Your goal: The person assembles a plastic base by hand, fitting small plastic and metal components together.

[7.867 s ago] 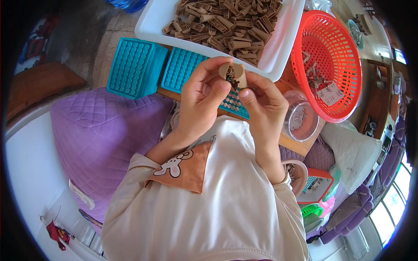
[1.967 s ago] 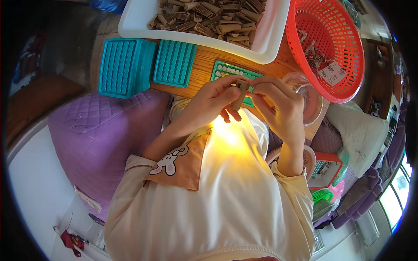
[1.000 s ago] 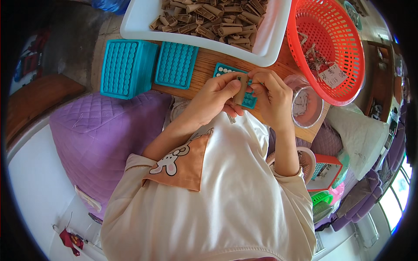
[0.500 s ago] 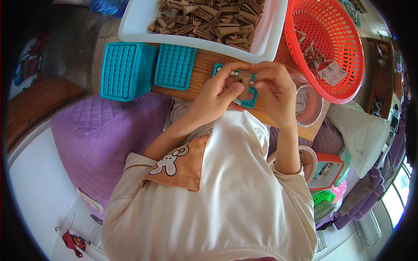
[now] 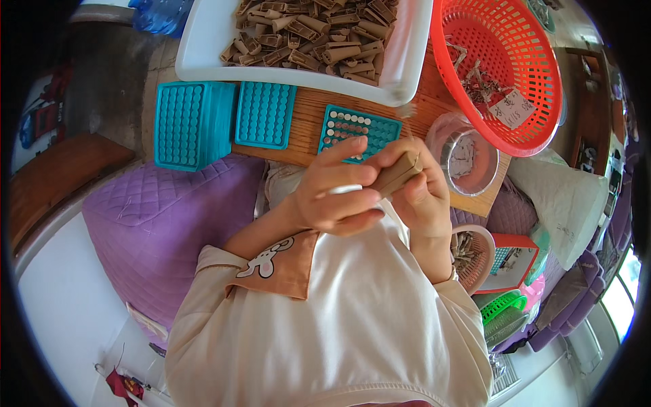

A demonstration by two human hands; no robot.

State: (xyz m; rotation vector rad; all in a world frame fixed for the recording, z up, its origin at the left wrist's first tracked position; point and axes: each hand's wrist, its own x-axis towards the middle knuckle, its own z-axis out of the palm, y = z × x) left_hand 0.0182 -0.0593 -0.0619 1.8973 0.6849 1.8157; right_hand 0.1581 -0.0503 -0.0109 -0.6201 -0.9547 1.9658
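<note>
A brown, hollow-looking plastic piece [image 5: 400, 173] is tilted in front of my chest, one end up toward the right. My right hand [image 5: 426, 203] grips it between thumb and fingers. Beside its lower left end is my left hand [image 5: 332, 186], fingers spread and stretched out, one fingertip at the piece; its thumb is hidden. Just beyond my hands lies a teal tray [image 5: 386, 127] of round pockets. Small white and silvery round pieces [image 5: 349, 117] sit in part of it.
A white bin [image 5: 291, 76] heaped with brown plastic pieces [image 5: 305, 34] stands at the back. Teal trays [image 5: 264, 115] lie left, with a teal stack [image 5: 183, 125] beside them. A red basket [image 5: 498, 68] and clear round tub [image 5: 468, 163] are right. A pink basket [image 5: 475, 254] sits lower.
Both hands have come nearer my body, off the teal tray, which now shows more. The brown piece has turned from upright to lying slanted, and the left fingers have spread.
</note>
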